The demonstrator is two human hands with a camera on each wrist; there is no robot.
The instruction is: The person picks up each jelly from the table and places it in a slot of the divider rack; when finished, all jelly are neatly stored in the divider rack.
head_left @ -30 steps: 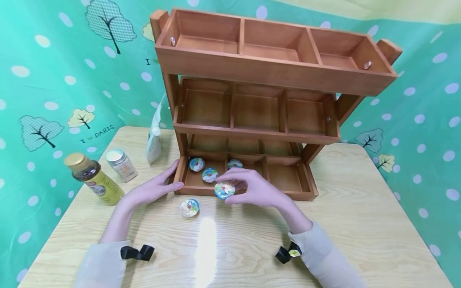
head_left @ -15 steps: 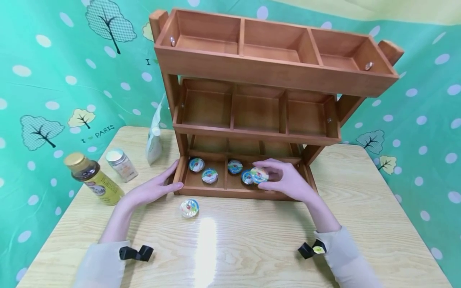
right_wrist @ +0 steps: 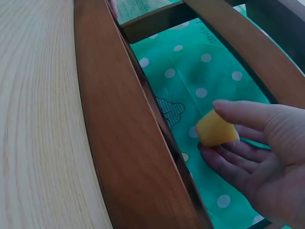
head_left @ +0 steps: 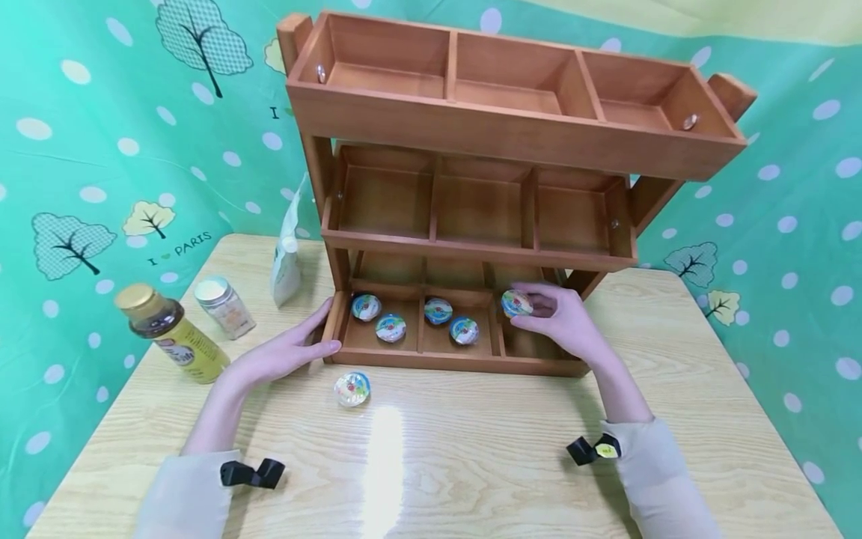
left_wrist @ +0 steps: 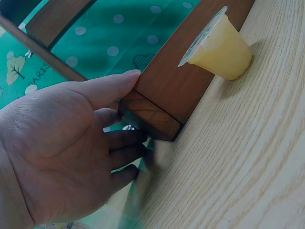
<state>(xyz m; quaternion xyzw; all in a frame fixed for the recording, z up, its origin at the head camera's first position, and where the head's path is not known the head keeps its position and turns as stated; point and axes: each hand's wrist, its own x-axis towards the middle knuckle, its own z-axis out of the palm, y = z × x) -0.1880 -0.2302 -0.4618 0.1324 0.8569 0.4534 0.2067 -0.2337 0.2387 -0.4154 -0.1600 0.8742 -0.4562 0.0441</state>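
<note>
My right hand pinches a jelly cup between thumb and fingers, over the right compartment of the wooden rack's bottom tray. In the right wrist view, the cup's yellow body shows between the fingertips. My left hand rests against the tray's left end, its thumb at the front corner. Two jelly cups lie in the left compartment and two more in the middle one. Another jelly cup lies on the table before the tray, near my left hand.
Above the bottom tray, the rack has a middle tier and an overhanging top tier, each with three compartments. At left stand a gold-capped yellow bottle, a lidded clear jar and a white pouch.
My right hand has carried its jelly cup rightward, from in front of the tray, past the middle compartment, to over the right one. My left hand has stayed at the tray's left end.
</note>
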